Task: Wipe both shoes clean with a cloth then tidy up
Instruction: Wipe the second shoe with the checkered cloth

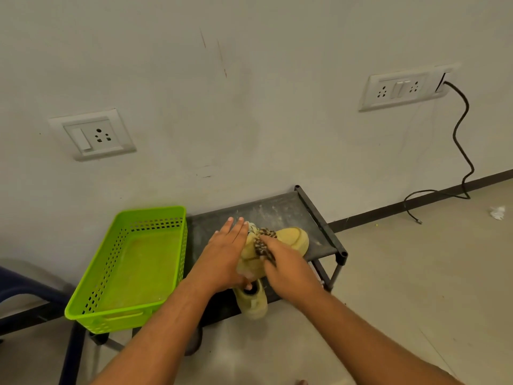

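Wiping stage: yellow shoe [291, 238] lies on the dark rack [277, 212], toe pointing far-right, between both hands. Left hand [224, 257] braces its left side with straight fingers; right hand [288, 266] grips the patterned cloth [262, 245] over the laces. Second shoe [252, 302] lies nearer.

Patterned cloth [263, 245] partly under right hand [288, 269]

The rack [280, 212] stands on the floor, with the wall [249, 107] right behind it. The basket [155, 215] sits on the rack's left end. Right of the basket, the far shoe [294, 237] lies on the rack, and the near shoe [254, 302] lies at the rack's front edge. The left hand [224, 254] rests flat on the far shoe. The right hand [286, 268] holds the cloth [263, 245] on it. A cable [460, 129] hangs down the wall, right of the rack.
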